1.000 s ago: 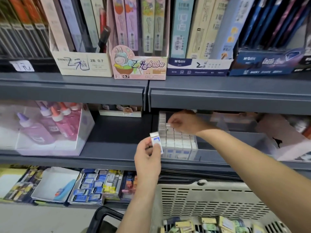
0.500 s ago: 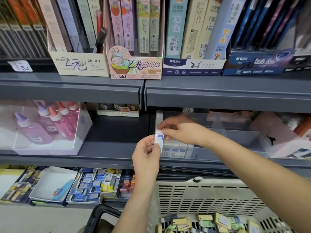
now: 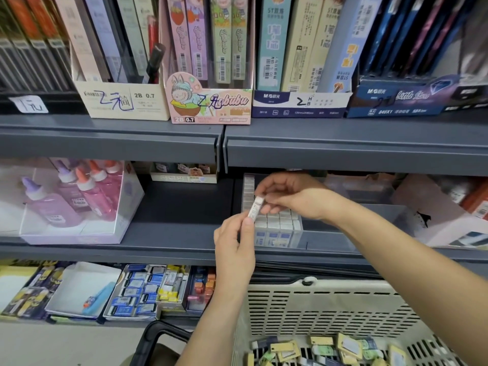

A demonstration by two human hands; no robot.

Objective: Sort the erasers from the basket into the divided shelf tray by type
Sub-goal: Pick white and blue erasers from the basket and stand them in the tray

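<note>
At the divided shelf tray, left hand and right hand each pinch one end of a white eraser, best set upright beside the matching white row.

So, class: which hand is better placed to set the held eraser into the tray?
Probably the right hand: it pinches the eraser at its top, right over the tray and its filled rows. The left hand holds the lower end out in front of the tray.
</note>
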